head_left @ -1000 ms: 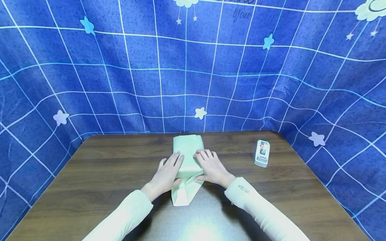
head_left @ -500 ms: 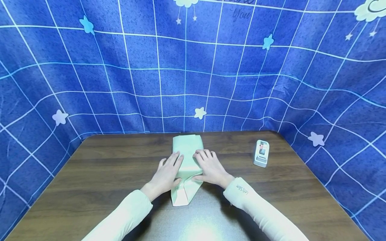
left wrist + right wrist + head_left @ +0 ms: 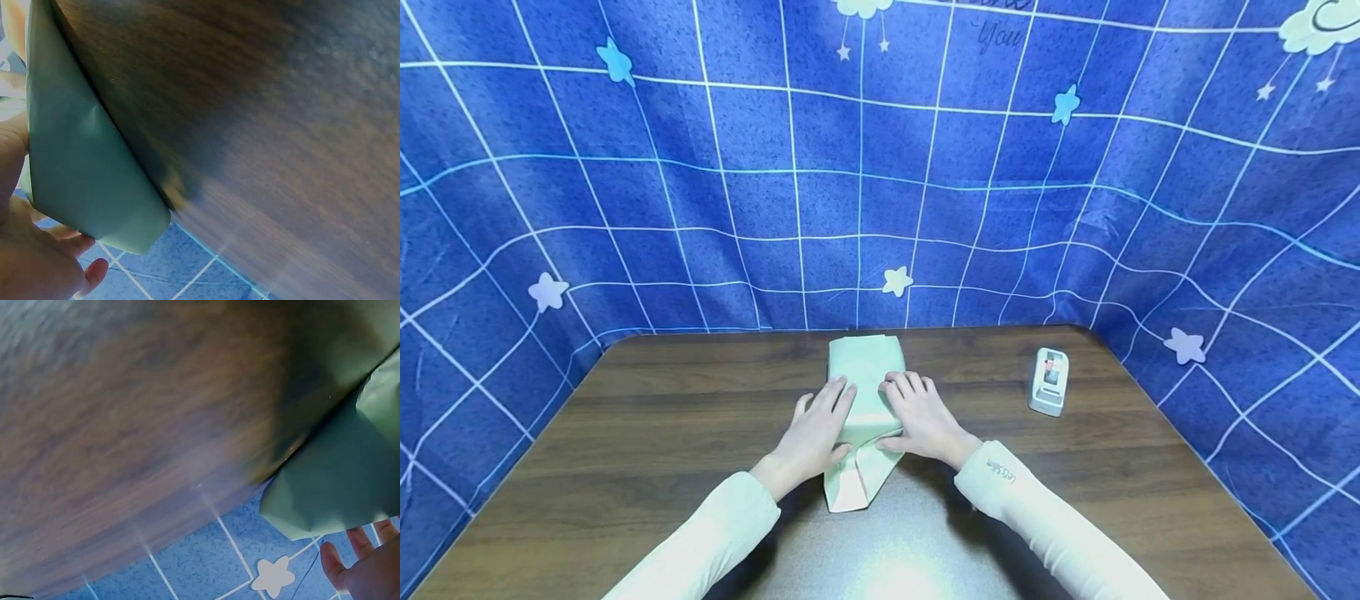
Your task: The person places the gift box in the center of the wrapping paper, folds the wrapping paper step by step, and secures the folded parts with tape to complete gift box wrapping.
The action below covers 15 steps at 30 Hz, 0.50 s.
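A box-shaped package (image 3: 868,354) wrapped in pale green paper lies on the wooden table in the head view. At its near end the loose paper forms a tapering flap (image 3: 874,473) with a pale pinkish patch. My left hand (image 3: 808,433) rests on the package's left side, fingers extended over the top and thumb by the near end. From the right, my right hand (image 3: 925,417) presses on the top with slightly bent fingers, its thumb on the folded paper at the near end. Both wrist views show the green side walls (image 3: 94,162) close up, with fingertips along the upper edge.
A small pale box-shaped thing (image 3: 1049,382) with a printed label sits at the right of the brown table (image 3: 700,383). Behind the table's far edge hangs a blue cloth (image 3: 760,200) with white grid lines and stars.
My right thumb has slid slightly left over the near-end fold, and the paper there looks smoother. My left hand stays in place on the package.
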### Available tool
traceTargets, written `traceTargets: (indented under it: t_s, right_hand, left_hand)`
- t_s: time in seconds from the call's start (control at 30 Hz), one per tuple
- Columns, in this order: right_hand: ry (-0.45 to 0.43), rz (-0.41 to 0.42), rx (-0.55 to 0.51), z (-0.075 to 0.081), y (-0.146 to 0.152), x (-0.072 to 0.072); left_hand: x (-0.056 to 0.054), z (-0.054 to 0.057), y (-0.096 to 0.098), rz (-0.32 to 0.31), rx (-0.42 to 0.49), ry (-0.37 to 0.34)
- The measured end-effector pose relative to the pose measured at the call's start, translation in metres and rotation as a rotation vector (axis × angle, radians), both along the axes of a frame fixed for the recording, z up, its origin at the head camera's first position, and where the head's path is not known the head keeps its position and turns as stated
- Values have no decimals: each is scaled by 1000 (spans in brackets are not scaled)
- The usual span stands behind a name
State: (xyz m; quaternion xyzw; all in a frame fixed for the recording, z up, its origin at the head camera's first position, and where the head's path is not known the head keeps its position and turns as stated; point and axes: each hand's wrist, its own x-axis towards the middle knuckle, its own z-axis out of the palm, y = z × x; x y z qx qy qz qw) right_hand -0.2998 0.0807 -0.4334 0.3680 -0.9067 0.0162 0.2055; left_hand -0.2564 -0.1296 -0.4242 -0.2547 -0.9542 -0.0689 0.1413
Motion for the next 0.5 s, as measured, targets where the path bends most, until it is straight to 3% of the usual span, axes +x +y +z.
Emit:
traceTargets:
  t_s: [0.5]
  right_hand:
    - [34,-13,30,2,-1,1]
  left_hand:
    - [0,0,4,14,3,1]
